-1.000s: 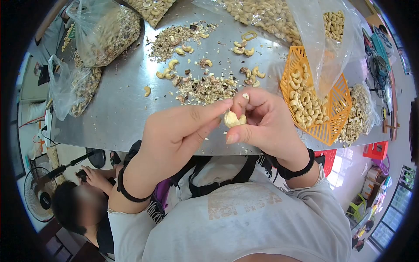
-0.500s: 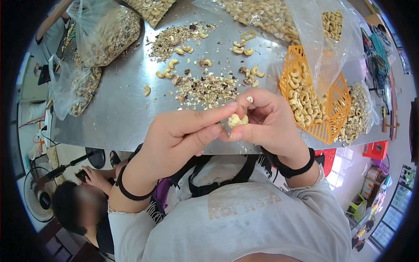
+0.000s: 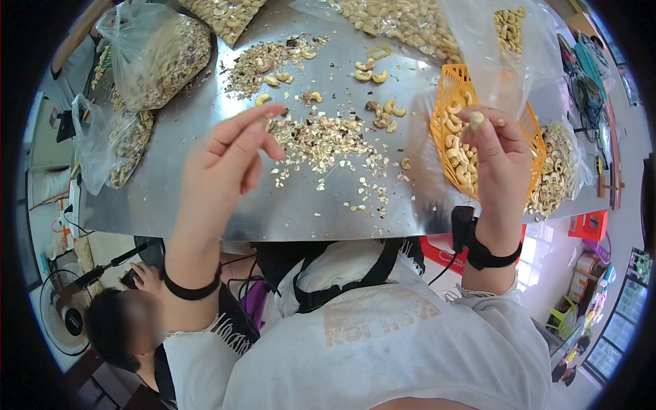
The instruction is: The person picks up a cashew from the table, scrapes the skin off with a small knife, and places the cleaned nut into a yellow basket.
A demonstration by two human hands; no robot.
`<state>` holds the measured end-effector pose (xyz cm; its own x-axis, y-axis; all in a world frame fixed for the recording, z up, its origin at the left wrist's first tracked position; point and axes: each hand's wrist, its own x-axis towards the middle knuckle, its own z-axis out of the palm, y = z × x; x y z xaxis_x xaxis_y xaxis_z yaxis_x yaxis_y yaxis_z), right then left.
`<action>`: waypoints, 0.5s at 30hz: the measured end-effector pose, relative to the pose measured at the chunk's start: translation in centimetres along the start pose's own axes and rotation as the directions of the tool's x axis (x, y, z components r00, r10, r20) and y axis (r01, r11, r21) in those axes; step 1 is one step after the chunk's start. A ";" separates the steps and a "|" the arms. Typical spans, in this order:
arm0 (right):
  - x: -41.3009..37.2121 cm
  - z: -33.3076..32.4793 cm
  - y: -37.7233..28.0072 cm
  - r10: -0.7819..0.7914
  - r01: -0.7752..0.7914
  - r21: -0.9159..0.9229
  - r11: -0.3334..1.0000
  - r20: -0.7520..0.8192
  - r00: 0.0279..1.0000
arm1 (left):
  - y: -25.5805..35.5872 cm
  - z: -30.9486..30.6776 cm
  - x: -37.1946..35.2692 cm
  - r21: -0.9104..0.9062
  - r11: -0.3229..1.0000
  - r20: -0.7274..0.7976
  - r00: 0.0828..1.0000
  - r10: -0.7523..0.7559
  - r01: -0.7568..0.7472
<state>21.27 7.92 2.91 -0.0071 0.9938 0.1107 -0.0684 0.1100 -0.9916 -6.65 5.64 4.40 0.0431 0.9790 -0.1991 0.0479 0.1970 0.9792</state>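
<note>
My right hand [image 3: 504,154] is over the orange plastic basket [image 3: 443,126], with a pale cashew nut [image 3: 476,121] pinched at the thumb and fingertips. Cashew nuts [image 3: 461,154] lie in the basket below it. On the left, my left hand [image 3: 222,164] hangs above the metal table at the edge of a heap of chopped nut bits [image 3: 318,140]. Its thumb and index finger come together; what sits between them is too small to make out. A whole cashew [image 3: 262,100] lies just beyond those fingertips.
Bags of nuts [image 3: 160,68] stand at the left; another bag [image 3: 403,24] lies at the back. Loose cashews [image 3: 386,113] are scattered on the steel table [image 3: 184,212]. A cashew heap [image 3: 552,164] lies right of the basket. A seated person [image 3: 113,328] is at lower left.
My hands have parted from together over the table's front. The left moved left and away from me; the right moved right to the basket, carrying a cashew nut.
</note>
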 end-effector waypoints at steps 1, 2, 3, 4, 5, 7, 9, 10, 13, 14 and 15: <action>0.0 -0.6 0.0 -0.022 0.014 -0.072 0.997 -0.101 0.995 | 0.0 -0.4 0.3 0.000 1.000 0.002 1.000 0.000 0.000; -0.1 -1.0 0.0 -0.021 0.014 -0.072 0.997 -0.104 0.994 | 0.0 -0.8 0.6 0.059 0.998 -0.013 1.000 0.022 -0.021; -0.2 -1.3 0.0 -0.040 0.018 -0.147 0.989 -0.149 0.988 | 0.2 -0.9 0.9 0.118 0.992 -0.027 0.999 0.046 -0.043; -0.4 -1.6 -0.1 -0.061 0.017 -0.220 0.975 -0.194 0.979 | 0.4 -0.8 1.2 0.120 0.992 -0.023 0.999 0.046 -0.043; -0.5 -2.1 0.3 -0.061 0.016 -0.219 0.976 -0.199 0.978 | 0.8 -0.5 1.4 0.204 0.978 -0.026 0.998 0.052 -0.046; -0.7 -3.1 1.4 -0.155 0.061 -0.383 0.922 -0.221 0.963 | 1.1 0.1 2.1 0.287 0.957 -0.023 0.998 0.060 -0.051; -1.0 -3.5 1.6 -0.119 0.012 -0.422 0.907 -0.228 0.966 | 1.0 0.8 2.9 0.367 0.923 0.032 0.994 0.107 -0.111; -1.1 -3.7 1.6 -0.081 -0.038 -0.460 0.887 -0.235 0.969 | 0.9 1.0 3.2 0.368 0.923 0.038 0.994 0.107 -0.114; -1.5 -3.6 0.4 0.105 -0.141 -0.173 0.975 -0.202 0.974 | 0.9 2.3 4.0 0.338 0.923 0.134 0.980 0.147 -0.184; -1.6 -4.1 0.9 0.116 -0.131 -0.101 0.986 -0.147 0.982 | 1.0 2.7 4.0 0.326 0.929 0.138 0.981 0.139 -0.178; -1.7 -4.3 0.7 0.112 -0.131 -0.109 0.985 -0.163 0.980 | 1.2 3.1 4.0 0.313 0.934 0.143 0.981 0.132 -0.171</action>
<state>25.53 6.40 1.77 0.1478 0.9889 -0.0135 0.0423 -0.0200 -0.9989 -3.28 9.62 4.65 0.1914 0.9789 -0.0716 0.3501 0.0000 0.9367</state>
